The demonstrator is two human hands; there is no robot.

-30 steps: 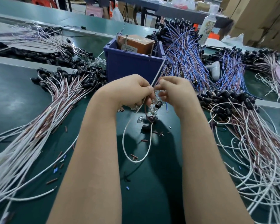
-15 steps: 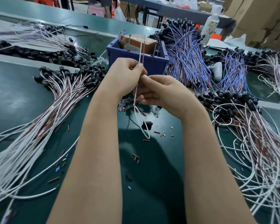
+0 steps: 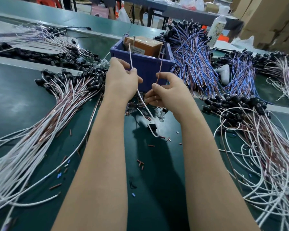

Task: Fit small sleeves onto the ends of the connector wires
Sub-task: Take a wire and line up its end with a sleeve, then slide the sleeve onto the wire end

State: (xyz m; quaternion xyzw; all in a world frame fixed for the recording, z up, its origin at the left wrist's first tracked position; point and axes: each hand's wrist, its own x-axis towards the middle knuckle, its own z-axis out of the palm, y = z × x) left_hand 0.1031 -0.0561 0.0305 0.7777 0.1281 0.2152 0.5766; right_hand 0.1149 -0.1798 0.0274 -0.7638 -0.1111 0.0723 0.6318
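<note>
My left hand (image 3: 122,79) pinches a white wire (image 3: 131,55) whose free end points up in front of the blue bin. My right hand (image 3: 169,90) pinches a thin brown wire (image 3: 159,67), also pointing up. Both wires run down between my hands to a black connector (image 3: 152,126) lying on the green table. Small brown sleeves (image 3: 141,164) lie scattered on the table below my hands. A little heap of clear parts (image 3: 158,114) sits under my right hand. I cannot tell whether a sleeve is on either wire end.
A blue bin (image 3: 147,67) with a brown box inside stands just beyond my hands. Bundles of white and brown wires (image 3: 40,130) with black connectors spread left; a similar pile (image 3: 257,139) lies right. Blue-wired bundles (image 3: 195,60) lie behind. A bottle (image 3: 217,30) stands far right.
My hands were together at the wire; they have now moved apart, each holding one wire end upright, white on the left and brown on the right. The loop below has been drawn up.
</note>
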